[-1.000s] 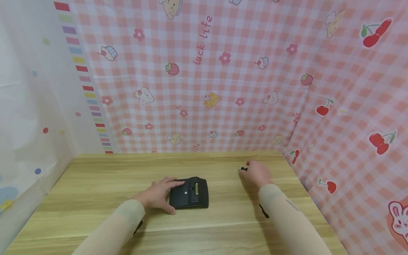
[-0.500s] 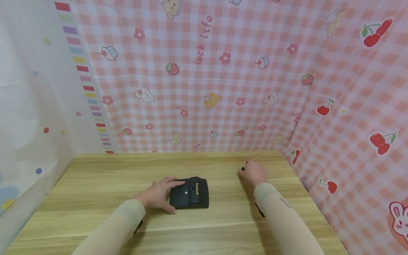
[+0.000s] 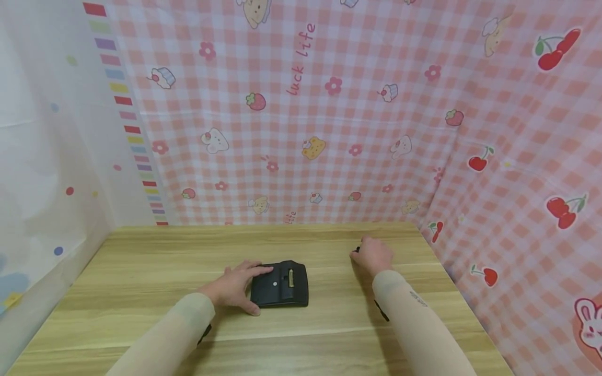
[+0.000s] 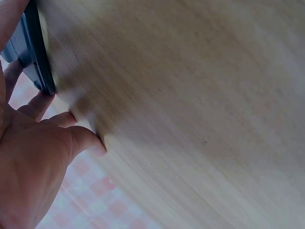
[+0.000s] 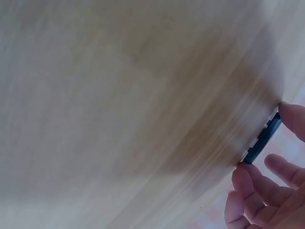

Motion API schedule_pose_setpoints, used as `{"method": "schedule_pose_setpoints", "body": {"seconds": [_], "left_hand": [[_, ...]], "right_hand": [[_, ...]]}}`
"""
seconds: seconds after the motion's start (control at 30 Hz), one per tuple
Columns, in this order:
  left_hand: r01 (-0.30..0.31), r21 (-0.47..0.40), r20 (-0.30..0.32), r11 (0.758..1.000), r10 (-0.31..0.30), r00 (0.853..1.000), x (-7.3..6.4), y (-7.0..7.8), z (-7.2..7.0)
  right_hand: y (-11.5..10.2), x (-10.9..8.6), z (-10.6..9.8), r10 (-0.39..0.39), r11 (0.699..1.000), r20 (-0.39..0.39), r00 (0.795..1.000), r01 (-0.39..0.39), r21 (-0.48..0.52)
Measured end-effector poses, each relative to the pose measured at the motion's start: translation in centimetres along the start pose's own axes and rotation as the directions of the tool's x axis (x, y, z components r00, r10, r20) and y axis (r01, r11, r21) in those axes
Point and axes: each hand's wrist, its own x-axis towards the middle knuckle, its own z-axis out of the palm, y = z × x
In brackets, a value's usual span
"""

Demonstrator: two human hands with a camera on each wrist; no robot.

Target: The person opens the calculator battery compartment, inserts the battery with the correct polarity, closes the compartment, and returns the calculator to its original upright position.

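Observation:
A black calculator-like device [image 3: 268, 292] lies face down on the table, with its battery compartment uncovered and one gold battery [image 3: 290, 278] showing in it. My left hand [image 3: 232, 287] rests at its left side with spread fingers. One finger lies over its top edge, and the thumb is by its lower left corner. In the left wrist view, fingertips touch the edge of the device [image 4: 35, 52]. Farther right, my right hand [image 3: 374, 255] pinches a small, thin black piece [image 5: 263, 138], like a battery cover, by its ends between thumb and fingers at the tabletop. One edge of it is notched.
The wood-grain table [image 3: 324, 339] meets a pink checked cloth [image 3: 282, 183] hanging along its back. Another checked cloth [image 3: 517, 183] hangs on the right side, and a white dotted cloth [image 3: 51, 183] on the left.
My right hand has shifted slightly left along the table, and less of the black piece shows from the head. The left hand and the device have stayed in place.

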Motion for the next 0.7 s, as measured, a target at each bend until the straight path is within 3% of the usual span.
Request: {"method": "schedule_pose_setpoints", "body": {"seconds": [0.7], "left_hand": [[0.004,-0.005,0.003,1.0,-0.004,1.0,0.04,-0.1,0.03]], "right_hand": [[-0.73,-0.36,-0.27,-0.112,0.994,-0.072,0.991,0.112,0.002]]}}
